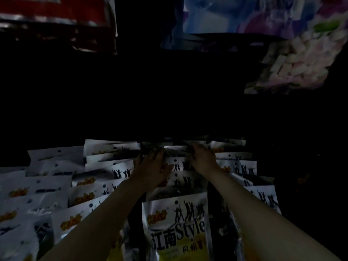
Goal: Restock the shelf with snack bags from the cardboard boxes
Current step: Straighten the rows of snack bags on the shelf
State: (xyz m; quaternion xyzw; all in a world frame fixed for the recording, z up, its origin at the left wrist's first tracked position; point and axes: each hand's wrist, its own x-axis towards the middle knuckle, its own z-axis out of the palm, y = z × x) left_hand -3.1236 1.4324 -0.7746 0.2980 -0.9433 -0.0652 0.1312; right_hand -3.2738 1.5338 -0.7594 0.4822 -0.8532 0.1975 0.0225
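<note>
Rows of white snack bags [175, 219] with black dancing silhouettes and orange lettering, standing upright, packed front to back across the lower half of the dim view. Nearest bag in the middle row printed with large dark characters and "Style" over a yellow band. Further rows to the left [43, 189] and right [243, 166], overlapping like shingles. Left hand [150, 166] reaching into the middle row near its back, fingers [156, 154] spread and laid against the bag tops. Right hand [202, 157] just beside it, fingers curled down over the upper edge of a bag; firm grip or mere touch: cannot tell in the gloom. Both bare forearms stretching forward from the lower edge. Above, beyond a black gap, a red package [56, 14], a blue-and-purple one [235, 14] and a pale bag of small blocks [293, 63], all blurred.
</note>
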